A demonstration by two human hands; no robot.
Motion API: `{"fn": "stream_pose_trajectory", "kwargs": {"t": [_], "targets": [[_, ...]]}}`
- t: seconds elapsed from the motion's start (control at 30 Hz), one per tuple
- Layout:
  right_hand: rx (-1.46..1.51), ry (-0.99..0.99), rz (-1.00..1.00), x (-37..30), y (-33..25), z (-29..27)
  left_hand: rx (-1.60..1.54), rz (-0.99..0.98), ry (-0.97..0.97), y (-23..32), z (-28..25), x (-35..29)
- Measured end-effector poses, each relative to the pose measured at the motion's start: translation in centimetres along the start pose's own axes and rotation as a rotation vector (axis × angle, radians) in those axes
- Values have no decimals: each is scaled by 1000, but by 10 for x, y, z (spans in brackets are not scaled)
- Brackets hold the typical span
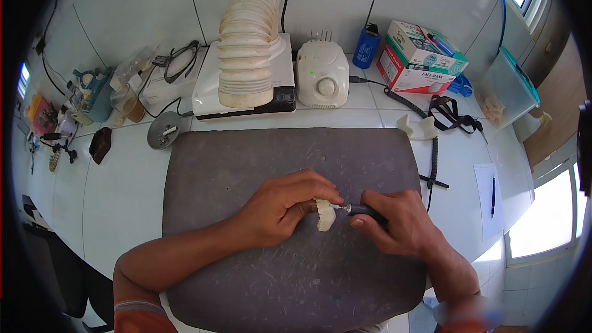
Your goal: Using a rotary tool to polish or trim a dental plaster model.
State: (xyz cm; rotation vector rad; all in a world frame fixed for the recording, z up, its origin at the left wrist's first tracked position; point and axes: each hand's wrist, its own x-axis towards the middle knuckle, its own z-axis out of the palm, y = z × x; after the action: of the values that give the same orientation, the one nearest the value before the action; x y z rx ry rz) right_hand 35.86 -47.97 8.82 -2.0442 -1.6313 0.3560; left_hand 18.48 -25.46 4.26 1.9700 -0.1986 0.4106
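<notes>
Over the middle of a dark mat (296, 290), the left hand (283, 206) pinches a cream dental cast (325, 217) between thumb and fingers, its forefinger reaching along the cast's top edge toward the right. The cast stands on edge at those fingertips, its toothed outline facing left; whether its lower end touches the mat, I cannot tell. From the other side the right hand (398, 219) has its fingers closed round a dark drill (367, 211), thumb along the near side, and the drill's thin bit points left at the cast's upper part. Whether bit and cast actually touch is too small to tell. Both forearms come in from the lower edge, with orange sleeves at the elbow on the left and near the wrist on the right, where the picture is blurred. Beyond the mat, on the white table (123, 191), stand a wide ribbed hose (250, 43) on a flat white machine, a control box (322, 77) with a round knob and a small green light, a blue bottle (367, 46) and two stacked boxes (410, 65) with pens on top. A grey dish (165, 131) sits by the mat's far left corner; a pen (493, 197) lies on paper (485, 216) to the right.
</notes>
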Motion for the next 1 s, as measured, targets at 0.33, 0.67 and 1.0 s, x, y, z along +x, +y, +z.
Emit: {"fn": "stream_pose_trajectory", "kwargs": {"t": [0.33, 0.67, 1.0], "targets": [[161, 73, 57, -3, -1, -6, -561, -346, 27, -12, -7, -2], [102, 68, 121, 0, 1, -5, -1059, -357, -9, -23, -18, 0], [42, 44, 90, 0, 3, -1, -71, -200, 1, 9, 3, -4]]}}
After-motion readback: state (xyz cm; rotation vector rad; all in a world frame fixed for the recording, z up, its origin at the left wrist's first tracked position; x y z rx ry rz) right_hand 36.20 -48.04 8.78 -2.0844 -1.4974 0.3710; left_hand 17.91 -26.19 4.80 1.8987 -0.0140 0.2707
